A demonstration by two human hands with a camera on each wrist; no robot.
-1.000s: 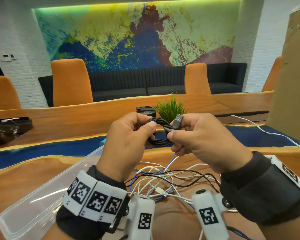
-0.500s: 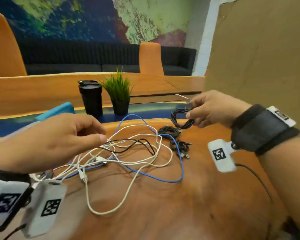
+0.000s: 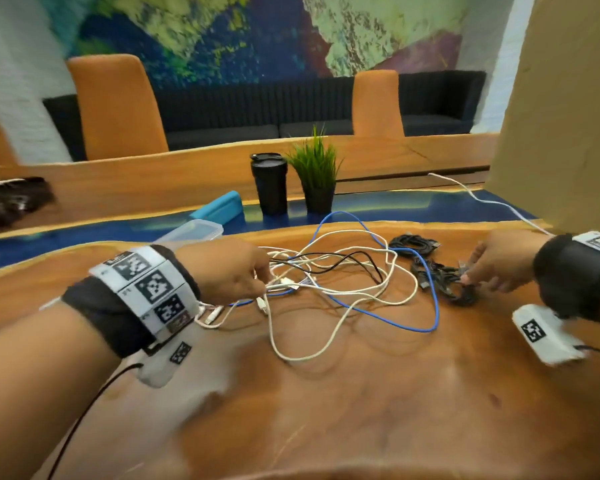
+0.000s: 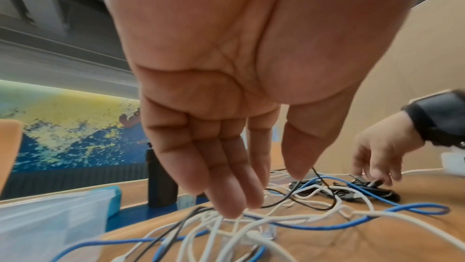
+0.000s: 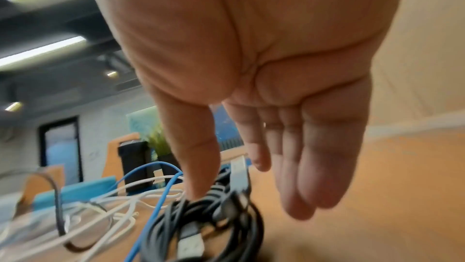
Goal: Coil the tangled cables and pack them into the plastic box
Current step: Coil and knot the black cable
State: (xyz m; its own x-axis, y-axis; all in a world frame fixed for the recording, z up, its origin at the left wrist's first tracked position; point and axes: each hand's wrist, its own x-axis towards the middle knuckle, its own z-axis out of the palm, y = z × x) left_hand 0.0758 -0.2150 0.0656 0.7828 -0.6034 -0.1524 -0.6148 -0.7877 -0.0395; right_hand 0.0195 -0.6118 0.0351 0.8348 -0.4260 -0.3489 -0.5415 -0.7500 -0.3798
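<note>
- Right hand [image 3: 496, 259]: fingers [image 5: 304, 176] straight and spread, holding nothing, just above the black coil [image 3: 463, 294] on the bench [image 3: 361, 393], apparently parking it aside.
- Left hand [image 3: 229, 271]: fingers [image 4: 226, 192] relaxed, unclenched, tips at the tangle [image 3: 329, 278], likely selecting a cable.
- Box [image 3: 194, 232] sits beyond the left hand.

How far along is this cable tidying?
Early. Black coils lie wound on the table, none boxed. The right hand rests open on one; the left hand reaches, open, into the white, blue and black tangle. The plastic box awaits.
</note>
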